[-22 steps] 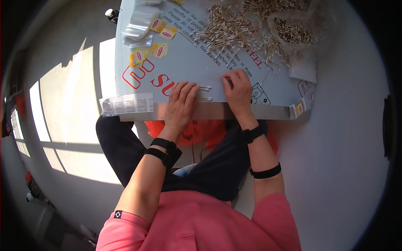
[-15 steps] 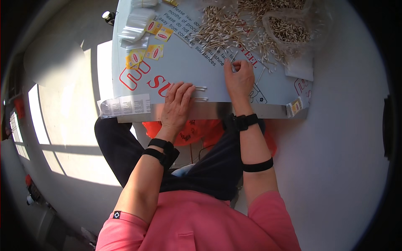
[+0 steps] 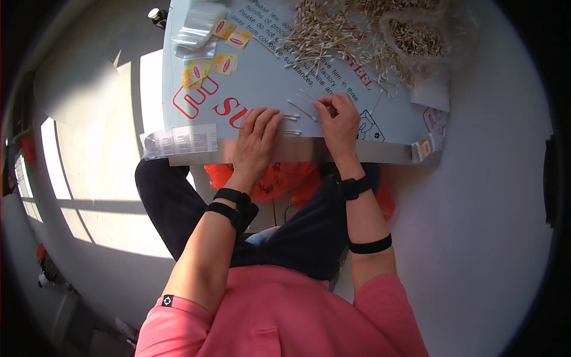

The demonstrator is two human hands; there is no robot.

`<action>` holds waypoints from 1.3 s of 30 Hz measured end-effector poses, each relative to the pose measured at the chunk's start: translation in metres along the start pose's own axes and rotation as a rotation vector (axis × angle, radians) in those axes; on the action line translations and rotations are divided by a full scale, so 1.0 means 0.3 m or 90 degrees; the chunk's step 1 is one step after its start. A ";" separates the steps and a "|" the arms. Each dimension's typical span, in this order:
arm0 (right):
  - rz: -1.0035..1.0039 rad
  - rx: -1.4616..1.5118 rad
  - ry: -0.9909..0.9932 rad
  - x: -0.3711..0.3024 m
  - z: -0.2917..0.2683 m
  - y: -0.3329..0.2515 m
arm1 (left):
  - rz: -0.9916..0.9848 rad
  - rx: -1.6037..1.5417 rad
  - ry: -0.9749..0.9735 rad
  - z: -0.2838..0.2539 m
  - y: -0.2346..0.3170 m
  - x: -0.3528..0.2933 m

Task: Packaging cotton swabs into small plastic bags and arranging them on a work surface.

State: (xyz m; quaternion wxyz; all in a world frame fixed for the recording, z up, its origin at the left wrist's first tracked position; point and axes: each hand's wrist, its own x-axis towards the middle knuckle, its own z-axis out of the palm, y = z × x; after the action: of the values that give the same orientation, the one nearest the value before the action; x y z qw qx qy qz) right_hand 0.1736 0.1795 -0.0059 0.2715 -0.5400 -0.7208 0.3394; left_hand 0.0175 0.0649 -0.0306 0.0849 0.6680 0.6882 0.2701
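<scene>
My left hand (image 3: pixel 259 132) rests at the near edge of the pale table, its fingers curled over a few cotton swabs (image 3: pixel 291 132). Their white tips stick out to the right, past the fingers. To the right, my right hand (image 3: pixel 340 124) has thumb and forefinger pinched together, with what looks like a thin cotton swab stick in them. In the gap between both hands lies a loose cotton swab (image 3: pixel 302 109), slanted on the table. Beyond my right hand spreads a large heap of cotton swabs (image 3: pixel 324 35).
An open clear bag of cotton swabs (image 3: pixel 416 37) stands at the far right. Clear plastic sleeves (image 3: pixel 199 28) and yellow cards (image 3: pixel 195 74) lie at the far left. A printed paper strip (image 3: pixel 181 141) and a small packet (image 3: pixel 423 147) sit along the near edge. Below hangs a red bag (image 3: pixel 276 178).
My right hand has drawn back from the heap's near side toward my left hand. A slanted cotton swab now shows between them. My left hand still covers its swabs.
</scene>
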 end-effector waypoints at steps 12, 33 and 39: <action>-0.155 -0.096 0.060 -0.029 0.045 0.032 | -0.012 0.014 -0.019 0.006 -0.014 -0.007; -0.106 0.019 -0.017 0.014 0.112 -0.032 | -0.007 0.015 0.001 0.026 -0.023 -0.023; -0.187 -0.021 -0.047 -0.029 0.125 -0.027 | -0.023 0.032 -0.025 0.017 -0.015 -0.012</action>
State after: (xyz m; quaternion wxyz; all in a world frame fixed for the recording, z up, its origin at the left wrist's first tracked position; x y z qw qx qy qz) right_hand 0.1426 0.1623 -0.0232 0.2826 -0.4203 -0.8070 0.3036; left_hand 0.0164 0.0629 -0.0378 0.0866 0.6623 0.7050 0.2383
